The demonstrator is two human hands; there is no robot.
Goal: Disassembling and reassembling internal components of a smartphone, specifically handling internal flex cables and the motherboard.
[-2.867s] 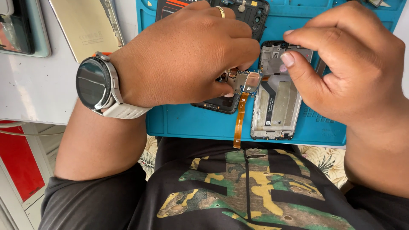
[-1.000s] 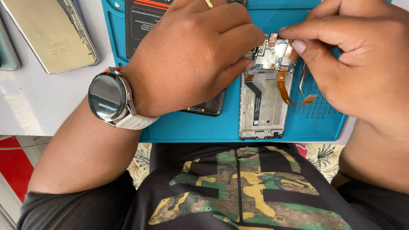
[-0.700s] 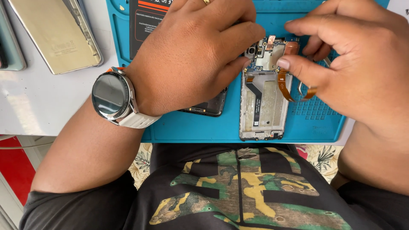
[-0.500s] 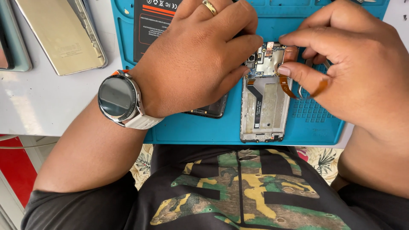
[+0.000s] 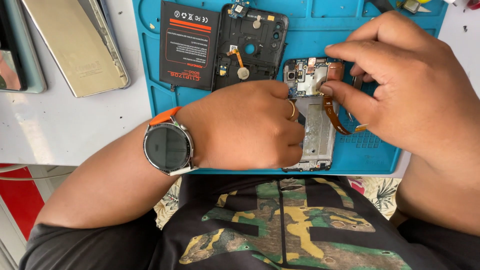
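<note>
Opened phone frame (image 5: 316, 137) lay on the blue repair mat (image 5: 150, 90), near its front edge, screen side down and interior up. Circuit board (image 5: 306, 77) sat in the upper end of the frame; the lower cavity was bare metal.

Left hand (image 5: 245, 125) rested curled over the frame's left side, fingers folded and pressing it down; a ring showed on one finger and a round wristwatch (image 5: 167, 148) with an orange strap on the wrist. The hand hid the frame's left edge.

Right hand (image 5: 400, 85) pinched thumb and forefinger together on a small copper-coloured part (image 5: 335, 71) at the board's right corner. An orange flex cable (image 5: 334, 114) trailed from there down across the frame. A thin metal tool, possibly tweezers, showed only in slivers behind the fingers; hard to make out.

Farther back on the mat: a black battery (image 5: 189, 45) with an orange stripe, and beside it a black back cover (image 5: 252, 42) lying inside up, small parts fixed in it.

Off the mat to the left, on the white table (image 5: 60, 130), a gold phone panel (image 5: 75, 45) lay flat, another device cut off at the edge.
</note>
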